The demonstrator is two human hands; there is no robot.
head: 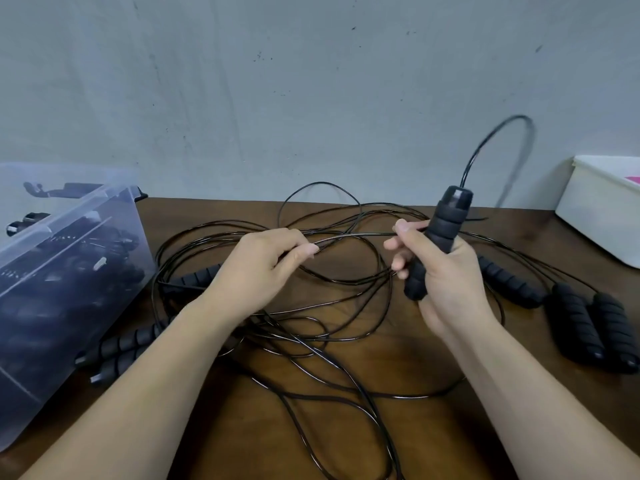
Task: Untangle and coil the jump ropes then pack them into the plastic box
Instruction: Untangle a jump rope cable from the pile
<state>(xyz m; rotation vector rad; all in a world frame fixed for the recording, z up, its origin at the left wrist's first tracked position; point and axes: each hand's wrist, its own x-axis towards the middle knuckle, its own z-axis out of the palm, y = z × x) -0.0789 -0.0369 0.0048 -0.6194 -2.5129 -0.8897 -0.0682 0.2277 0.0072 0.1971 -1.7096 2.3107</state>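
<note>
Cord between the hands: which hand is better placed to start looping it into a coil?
Probably the left hand: it pinches the cord and could slide along it, gathering loops. The right hand is wrapped around the upright handle, so it suits anchoring.

The cords are black all over, glossy, with thin white glints. The raised handle is matte black foam banded in ridged rings, and its black cap has a small pale grey patch. The handles on the right are the same ringed black; those on the left end in silvery tips. The worktop is dark brown wood with darker grain. The plastic box is clear, faintly bluish, its contents black. The wall is pale grey, flecked with dark specks. The tub is white, with a pink patch inside.
</note>
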